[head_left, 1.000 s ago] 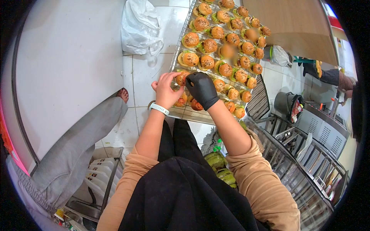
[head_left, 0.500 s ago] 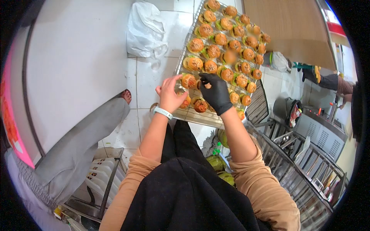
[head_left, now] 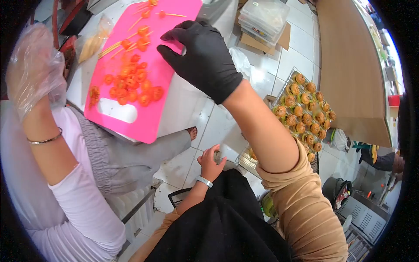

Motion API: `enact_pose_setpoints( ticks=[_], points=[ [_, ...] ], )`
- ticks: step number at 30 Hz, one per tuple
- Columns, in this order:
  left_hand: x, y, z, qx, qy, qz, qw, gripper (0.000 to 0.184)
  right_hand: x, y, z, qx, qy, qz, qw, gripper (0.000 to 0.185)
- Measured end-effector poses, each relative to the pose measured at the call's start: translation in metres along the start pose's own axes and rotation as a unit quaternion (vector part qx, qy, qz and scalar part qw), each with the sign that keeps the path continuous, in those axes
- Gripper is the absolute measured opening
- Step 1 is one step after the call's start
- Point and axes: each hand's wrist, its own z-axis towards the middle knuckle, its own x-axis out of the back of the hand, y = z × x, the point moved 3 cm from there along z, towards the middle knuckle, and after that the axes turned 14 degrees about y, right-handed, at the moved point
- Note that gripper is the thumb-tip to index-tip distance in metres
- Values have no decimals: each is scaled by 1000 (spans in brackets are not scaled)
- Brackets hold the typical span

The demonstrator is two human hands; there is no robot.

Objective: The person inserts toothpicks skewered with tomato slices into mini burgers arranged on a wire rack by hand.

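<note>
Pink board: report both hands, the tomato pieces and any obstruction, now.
Right hand open at pink board. Left hand lower, open, off the board. Tomato pieces on board, some with picks. Co-worker's gloved hand beside board, apart from right hand.

The black-gloved right hand has been moved from the burger rack to the pink board; the left hand has been withdrawn beside the rack.
</note>
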Motion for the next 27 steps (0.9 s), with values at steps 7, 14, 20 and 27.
enact_pose_setpoints(
  ticks=[7, 14, 20, 27],
  points=[
    [18, -12, 8, 18, 60, -30, 998, 54, -26, -11, 11, -64, -22, -60, 996, 24],
    [12, 6, 16, 18, 38, -42, 998, 47, -39, -9, 16, -105, -30, -97, 989, 22],
    [24, 36, 26, -16, 62, -69, 996, 39, -42, -5, 17, -154, -78, -35, 984, 22],
    [75, 97, 60, 27, 118, -324, 938, 29, -17, -12, 10, -62, 67, -4, 996, 14]
  ],
)
